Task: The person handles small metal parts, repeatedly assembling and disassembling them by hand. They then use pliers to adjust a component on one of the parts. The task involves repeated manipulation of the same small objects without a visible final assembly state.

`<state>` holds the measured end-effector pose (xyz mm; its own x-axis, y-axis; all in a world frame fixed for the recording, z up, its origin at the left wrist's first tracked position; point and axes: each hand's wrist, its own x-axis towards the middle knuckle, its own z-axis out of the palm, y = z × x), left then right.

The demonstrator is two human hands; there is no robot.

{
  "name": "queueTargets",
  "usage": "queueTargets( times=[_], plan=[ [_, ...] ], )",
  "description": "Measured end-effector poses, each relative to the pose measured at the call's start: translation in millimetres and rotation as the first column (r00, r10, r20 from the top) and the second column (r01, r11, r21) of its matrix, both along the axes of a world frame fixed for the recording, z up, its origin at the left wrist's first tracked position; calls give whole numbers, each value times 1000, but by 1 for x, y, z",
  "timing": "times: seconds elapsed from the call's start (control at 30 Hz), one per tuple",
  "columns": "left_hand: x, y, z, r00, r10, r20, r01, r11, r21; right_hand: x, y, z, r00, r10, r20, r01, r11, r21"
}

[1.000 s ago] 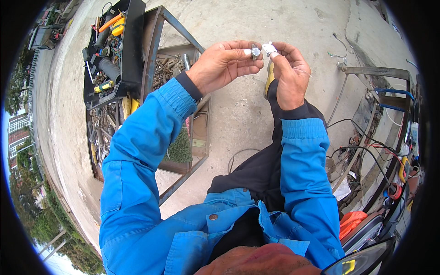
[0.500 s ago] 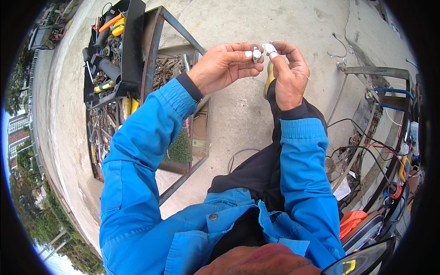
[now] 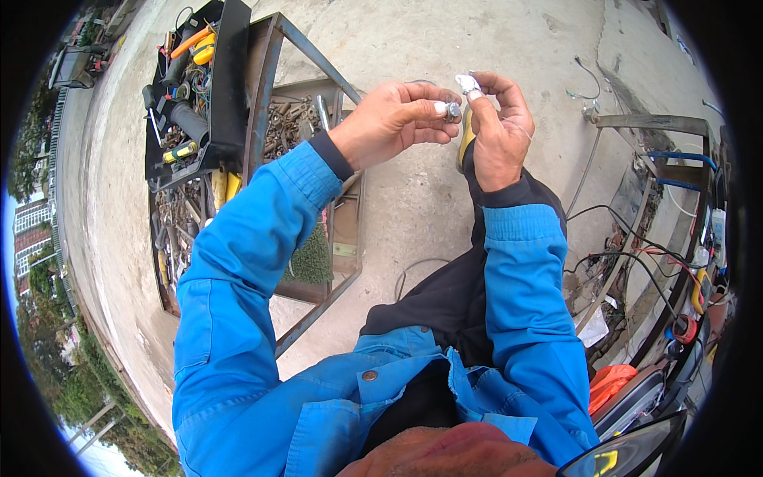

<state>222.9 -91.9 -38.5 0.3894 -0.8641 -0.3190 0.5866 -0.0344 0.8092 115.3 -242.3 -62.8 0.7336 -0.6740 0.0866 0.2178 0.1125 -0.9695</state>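
Note:
My left hand (image 3: 400, 123) pinches a small round silvery metal part (image 3: 452, 112) between thumb and fingers, its other fingers curled loosely below. Close by on the right, my right hand (image 3: 502, 131) grips a small white and silvery piece (image 3: 467, 84) between thumb and forefinger. The two pieces are apart, with a short gap between them. A thin pale wire or thread shows against the right hand. Both pieces are too small to name more exactly.
On the left stands a metal-framed cart (image 3: 274, 56) with trays of loose hardware (image 3: 290, 123). A black toolbox (image 3: 226, 87) on it holds hand tools. A green scrubbing pad (image 3: 311, 258) lies below. Cables (image 3: 628, 226) and a metal frame (image 3: 652, 123) are on the right.
My left hand has lowered slightly and turned its metal part, so another side shows. The gap to the right hand's piece has widened. My right hand has barely moved.

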Motion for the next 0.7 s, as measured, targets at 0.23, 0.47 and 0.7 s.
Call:
queueTargets(
  times=[0.23,0.47,0.7],
  plan=[
    [-26,-5,6,993,-80,85,78,996,37,-1,9,5,1000,-16,6,15,993,120],
    [-38,-3,7,926,-83,368,68,996,52,-3,6,-6,1000,-18,-3,18,997,70],
    [-43,6,22,791,-163,589,141,986,84,1,-5,5,997,75,35,-82,878,471]
  ],
)
